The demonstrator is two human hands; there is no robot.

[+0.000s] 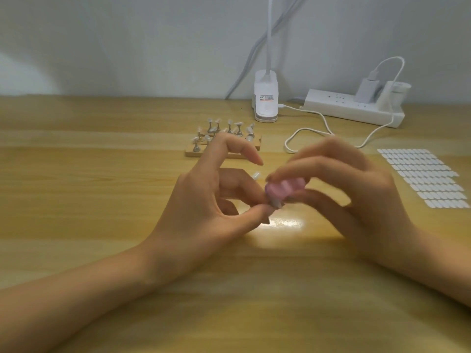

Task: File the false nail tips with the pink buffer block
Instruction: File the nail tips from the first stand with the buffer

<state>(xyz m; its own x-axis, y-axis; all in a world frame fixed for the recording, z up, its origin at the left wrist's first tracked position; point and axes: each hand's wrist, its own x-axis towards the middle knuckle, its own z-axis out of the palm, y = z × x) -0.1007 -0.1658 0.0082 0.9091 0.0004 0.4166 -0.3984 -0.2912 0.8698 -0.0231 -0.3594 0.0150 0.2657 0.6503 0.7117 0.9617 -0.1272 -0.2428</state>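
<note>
Pink buffer block (285, 188), gripped by the right hand (356, 189), touches the false nail tip (277, 203) pinched beneath it by the left hand (204, 207).

The table (102, 174) is pale wood, smooth and faintly glossy, with a bright sheen at centre. There the pink buffer block (284, 189) looks matt, the false nail tip (276, 204) greyish translucent plastic. At twelve o'clock the stand (193, 154) is bare wood with shiny metal stems (196, 148). At one o'clock, lamp clip (265, 103) and power strip (339, 103): smooth white plastic.
</note>
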